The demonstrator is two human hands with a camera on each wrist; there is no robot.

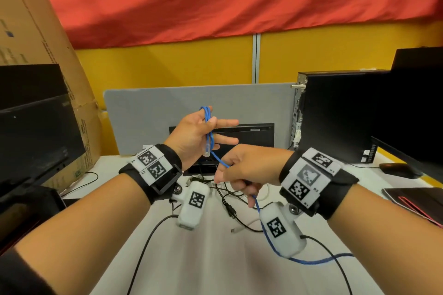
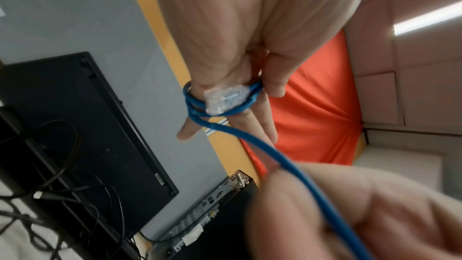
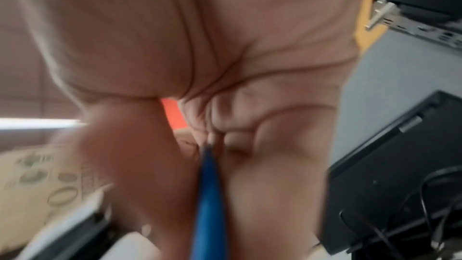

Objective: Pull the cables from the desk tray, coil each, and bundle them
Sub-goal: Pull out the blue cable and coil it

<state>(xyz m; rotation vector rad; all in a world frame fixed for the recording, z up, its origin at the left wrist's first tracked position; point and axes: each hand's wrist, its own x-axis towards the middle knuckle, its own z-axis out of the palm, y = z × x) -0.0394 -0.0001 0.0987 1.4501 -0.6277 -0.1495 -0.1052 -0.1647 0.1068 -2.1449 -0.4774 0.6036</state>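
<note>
Pinching one blue cable (image 1: 208, 124), left hand (image 1: 191, 136); right hand (image 1: 244, 170) grips it too.

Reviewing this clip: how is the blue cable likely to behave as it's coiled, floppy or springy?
Probably limp: the blue cable sags from the right hand to the desk. Somewhat springy: loops around the left hand stand open. The clear plug may snag.
</note>
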